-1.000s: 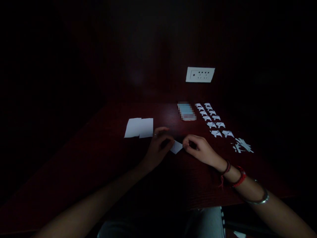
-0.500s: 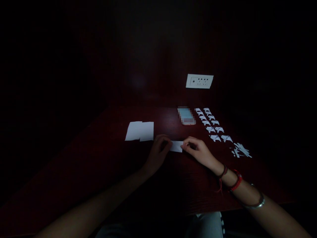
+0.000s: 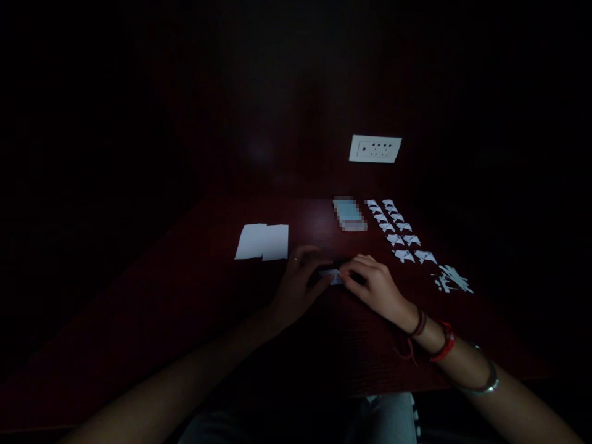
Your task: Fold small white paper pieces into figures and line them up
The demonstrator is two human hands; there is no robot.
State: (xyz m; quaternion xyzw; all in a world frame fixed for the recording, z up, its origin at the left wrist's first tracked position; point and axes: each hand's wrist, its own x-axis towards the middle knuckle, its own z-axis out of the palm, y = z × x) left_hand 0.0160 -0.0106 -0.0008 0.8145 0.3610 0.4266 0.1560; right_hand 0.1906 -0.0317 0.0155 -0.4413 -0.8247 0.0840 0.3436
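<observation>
A small folded piece of white paper (image 3: 335, 277) lies low over the dark red table between my hands, partly hidden by fingers. My left hand (image 3: 298, 283) is at its left end, thumb pressed on the paper and forefinger curved along its far side. At the right end, my right hand (image 3: 372, 282) pinches the paper between thumb and fingers. Beyond my left hand, two white paper sheets (image 3: 262, 242) lie side by side, slightly overlapping.
Several small folded paper shapes (image 3: 404, 256) stand in two rows at the right. Nearer me is a pile of thin paper strips (image 3: 454, 279). A phone with a blurred screen (image 3: 350, 214) lies farther back. A white socket plate (image 3: 375, 149) is on the wall.
The paper between my hands now looks narrower, its flat rectangle folded up. My left hand has moved right, its thumb onto the paper, nearer my right hand.
</observation>
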